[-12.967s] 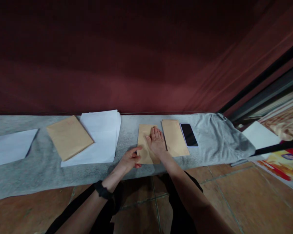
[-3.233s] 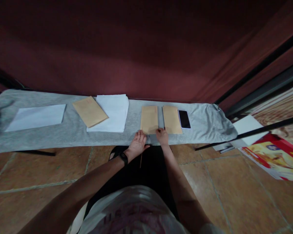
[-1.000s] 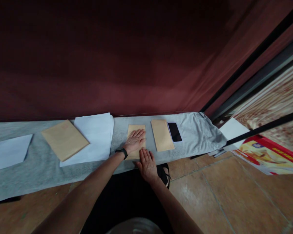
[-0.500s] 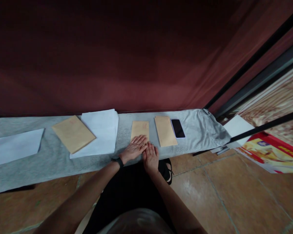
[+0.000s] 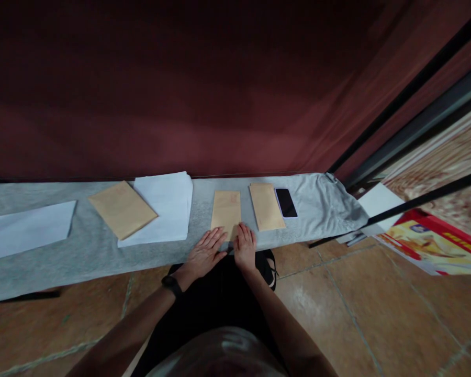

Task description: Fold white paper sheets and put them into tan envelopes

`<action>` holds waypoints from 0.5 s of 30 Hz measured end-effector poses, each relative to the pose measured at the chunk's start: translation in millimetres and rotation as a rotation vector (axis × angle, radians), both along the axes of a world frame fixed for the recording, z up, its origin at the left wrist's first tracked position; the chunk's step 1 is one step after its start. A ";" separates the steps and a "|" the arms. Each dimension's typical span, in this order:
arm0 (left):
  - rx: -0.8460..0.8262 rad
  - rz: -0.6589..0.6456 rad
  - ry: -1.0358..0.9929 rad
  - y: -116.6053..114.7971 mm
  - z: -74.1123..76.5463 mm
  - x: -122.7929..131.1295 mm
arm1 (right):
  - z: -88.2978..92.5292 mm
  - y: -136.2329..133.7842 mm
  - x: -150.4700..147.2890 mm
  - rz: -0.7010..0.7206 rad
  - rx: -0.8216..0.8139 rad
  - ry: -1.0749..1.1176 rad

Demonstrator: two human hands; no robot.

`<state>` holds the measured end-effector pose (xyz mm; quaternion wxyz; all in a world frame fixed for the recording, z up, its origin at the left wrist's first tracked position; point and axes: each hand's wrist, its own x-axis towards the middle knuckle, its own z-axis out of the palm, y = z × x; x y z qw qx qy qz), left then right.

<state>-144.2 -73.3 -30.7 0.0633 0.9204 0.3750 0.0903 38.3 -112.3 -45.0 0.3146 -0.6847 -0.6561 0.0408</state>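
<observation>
A brown paper envelope (image 5: 226, 208) with a faint red print at its top right lies flat on the grey cloth in front of me. My left hand (image 5: 207, 252), with a dark band on the wrist, rests at its lower left corner, fingers stretched out flat. At the lower right corner lies my right hand (image 5: 245, 246), its fingers extended along the envelope's edge. Neither hand grips anything. To the right is a small stack of brown envelopes (image 5: 267, 207), and beside it a phone (image 5: 286, 202) with a dark screen.
The grey cloth (image 5: 98, 251) covers a long narrow table. On the left, a thicker brown envelope pile (image 5: 123, 209) overlaps white paper sheets (image 5: 168, 209). Another white sheet (image 5: 27, 229) lies farther left. A dark red curtain (image 5: 204, 141) hangs behind. A red-yellow box (image 5: 435, 243) stands at the right.
My left hand has slid left and toward me, off the middle of the envelope, baring more of it. My right hand stays near the lower right corner. The view has shifted slightly.
</observation>
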 end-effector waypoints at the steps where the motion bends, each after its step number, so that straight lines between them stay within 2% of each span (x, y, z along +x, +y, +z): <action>1: 0.002 0.002 0.008 -0.2 -0.3 -0.3 | 1.0 -2.0 -3.2 0.019 -0.001 -0.013; 5: 0.005 -0.005 0.035 -0.1 -1.3 -0.3 | 0.9 -16.9 -20.1 0.179 -0.021 -0.081; 7: 0.010 -0.009 0.037 -0.9 -1.0 -0.5 | -0.8 -25.9 -23.1 0.182 -0.030 -0.113; 12: 0.030 -0.015 0.004 -3.7 0.5 -0.9 | -2.6 -35.4 1.1 0.171 -0.047 -0.118; 15: 0.043 -0.017 -0.019 -3.6 -2.4 -1.3 | 4.4 -31.0 17.8 0.132 -0.054 -0.073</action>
